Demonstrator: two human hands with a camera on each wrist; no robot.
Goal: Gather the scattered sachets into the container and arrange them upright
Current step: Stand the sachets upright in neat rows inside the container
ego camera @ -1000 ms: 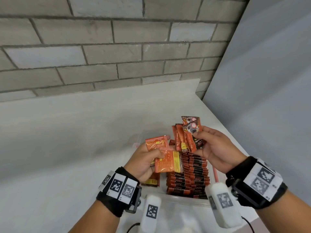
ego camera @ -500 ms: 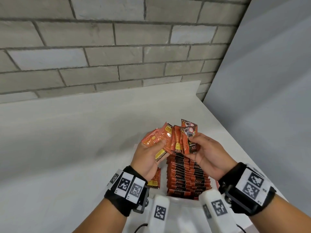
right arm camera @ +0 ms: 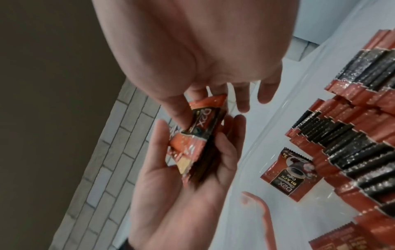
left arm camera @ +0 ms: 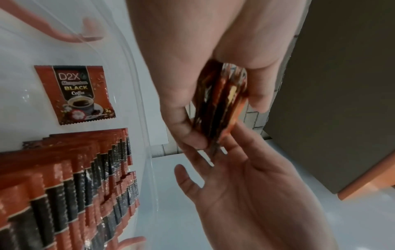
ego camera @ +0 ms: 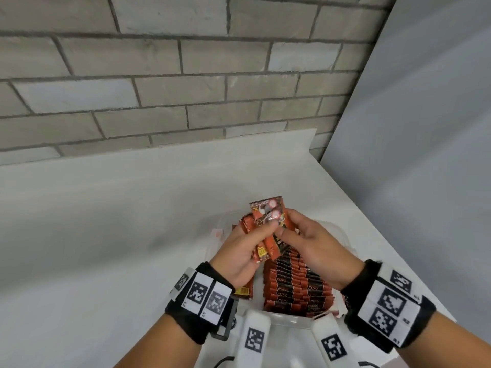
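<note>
Over the clear container (ego camera: 329, 229), both hands meet on one bundle of orange-and-black sachets (ego camera: 268, 227). My left hand (ego camera: 247, 243) grips the stack (left arm camera: 220, 101) edge-on between thumb and fingers. My right hand (ego camera: 305, 243) has its thumb on the front sachet (right arm camera: 200, 125) with the index behind it and the other fingers stretched out. Inside the container, two rows of sachets (ego camera: 297, 285) stand upright. A single sachet (left arm camera: 79, 94) lies flat on the container floor beside them, half hidden by my left wrist in the head view.
The container stands near the right front of a white table (ego camera: 106, 235). A grey brick wall (ego camera: 159, 75) runs along the back. A grey panel (ego camera: 425, 128) stands to the right, past the table's slanting right edge.
My left hand carried its few sachets rightward to the bundle in my right hand. The two lots are now pressed together as one stack, and both hands sit closer together.
</note>
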